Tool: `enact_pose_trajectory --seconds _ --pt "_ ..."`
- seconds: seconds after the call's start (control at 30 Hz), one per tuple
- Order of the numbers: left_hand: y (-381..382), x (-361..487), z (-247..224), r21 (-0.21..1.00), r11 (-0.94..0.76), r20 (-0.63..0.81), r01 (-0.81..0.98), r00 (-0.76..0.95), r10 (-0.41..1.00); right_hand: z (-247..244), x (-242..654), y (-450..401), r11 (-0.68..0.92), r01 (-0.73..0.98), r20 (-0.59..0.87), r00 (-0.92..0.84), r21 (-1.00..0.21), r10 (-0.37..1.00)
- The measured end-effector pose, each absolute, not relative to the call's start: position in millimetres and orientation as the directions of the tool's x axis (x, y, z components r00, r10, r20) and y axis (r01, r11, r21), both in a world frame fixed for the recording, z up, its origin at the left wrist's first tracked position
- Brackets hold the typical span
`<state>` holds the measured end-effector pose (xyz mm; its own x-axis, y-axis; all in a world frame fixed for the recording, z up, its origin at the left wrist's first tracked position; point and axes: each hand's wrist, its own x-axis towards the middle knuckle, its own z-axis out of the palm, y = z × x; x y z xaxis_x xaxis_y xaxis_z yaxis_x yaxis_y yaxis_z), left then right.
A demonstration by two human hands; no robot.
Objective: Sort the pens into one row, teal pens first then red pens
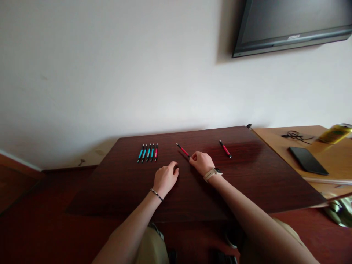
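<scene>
From where I stand, four turquoise pens [149, 152] lie side by side toward the left of the dark wooden table [132, 190], with a red pen [156, 152] closing the row on its right. Next comes the person's left hand [166, 178], a beaded bracelet [157, 194] at its wrist; the fingers curl loosely near the tabletop, palm turned from me, so I can't tell whether they're closed on anything. Just beyond it is the slanted red pen [183, 150], pinched at its near end between the thumb and fingers of the right hand [202, 164], its shaft reaching away and leftward from that grip; whether its far end touches the wood, I can't tell. A pale-banded watch [211, 174] circles that wrist. Farther right, well apart from the fingers, lies another red pen [225, 149]. On the lighter desk [275, 141] sit a black cable [295, 136], a flat dark device [308, 160] and a yellow can [335, 134].
</scene>
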<state>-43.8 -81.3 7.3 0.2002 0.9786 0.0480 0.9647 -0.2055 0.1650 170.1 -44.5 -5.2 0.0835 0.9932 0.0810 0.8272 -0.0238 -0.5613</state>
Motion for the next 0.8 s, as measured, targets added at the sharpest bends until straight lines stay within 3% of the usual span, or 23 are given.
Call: enact_pose_trajectory --seconds 0.23,0.37,0.5,0.63,0.8 --pt "-74 -53 3 0.186 -0.151 0.045 0.971 0.145 0.988 -8 109 -37 0.032 0.859 0.024 -0.022 -0.511 0.999" --pt "-69 -54 0 0.248 -0.243 0.153 0.938 0.210 0.966 -8 100 -40 0.036 0.873 0.000 -0.041 -0.486 0.999" --pt "-66 -51 -6 0.215 -0.345 0.255 0.914 0.289 0.923 -7 102 -44 0.094 0.856 0.001 -0.108 -0.509 0.994" --pt "-65 -52 -8 0.194 -0.362 0.274 0.912 0.304 0.913 -4 107 -49 0.194 0.826 0.037 -0.206 -0.530 0.978" --pt "-61 -57 -8 0.185 -0.360 0.276 0.914 0.303 0.912 -2 120 -58 0.200 0.813 0.036 -0.215 -0.546 0.976"
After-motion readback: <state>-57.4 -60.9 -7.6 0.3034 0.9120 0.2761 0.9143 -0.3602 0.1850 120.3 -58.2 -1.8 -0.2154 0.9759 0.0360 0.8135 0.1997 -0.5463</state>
